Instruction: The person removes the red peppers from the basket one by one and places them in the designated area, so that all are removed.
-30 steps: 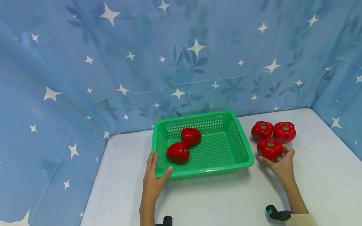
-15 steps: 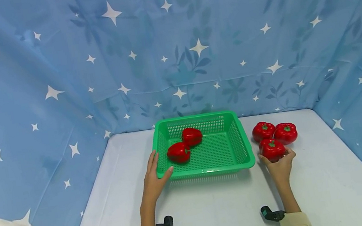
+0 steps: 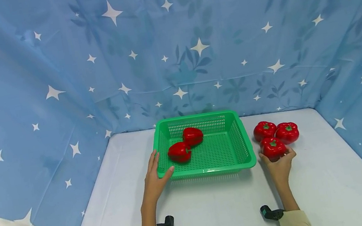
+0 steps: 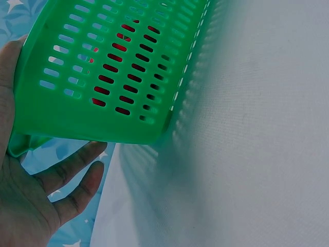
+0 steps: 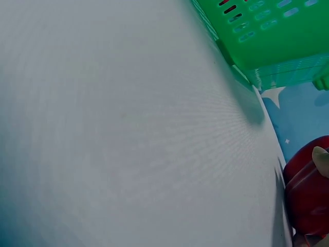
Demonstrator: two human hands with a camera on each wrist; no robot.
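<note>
In the head view a green plastic basket (image 3: 213, 170) stands on the table with two red bell peppers (image 3: 179, 152) lying in its left part. My left hand (image 3: 152, 180) rests at the basket's near left corner, fingers along the left side and thumb toward the front rim. The left wrist view shows that hand's fingers (image 4: 72, 167) relaxed beside the basket wall. To the right of the basket, my right hand (image 3: 279, 166) grips a red bell pepper (image 3: 273, 147) between thumb and fingers. In the right wrist view this pepper (image 5: 308, 198) is partly cut off.
Right behind the gripped pepper sit two more red bell peppers, one at left (image 3: 264, 130) and one at right (image 3: 287, 133). A blue star-patterned curtain (image 3: 160, 72) encloses the white table (image 3: 217, 210) at the back and sides.
My right wrist has swung slightly left while the hand keeps its grip on the bell pepper, which has barely shifted. The left hand and basket look unmoved; the head view has drifted a little.
</note>
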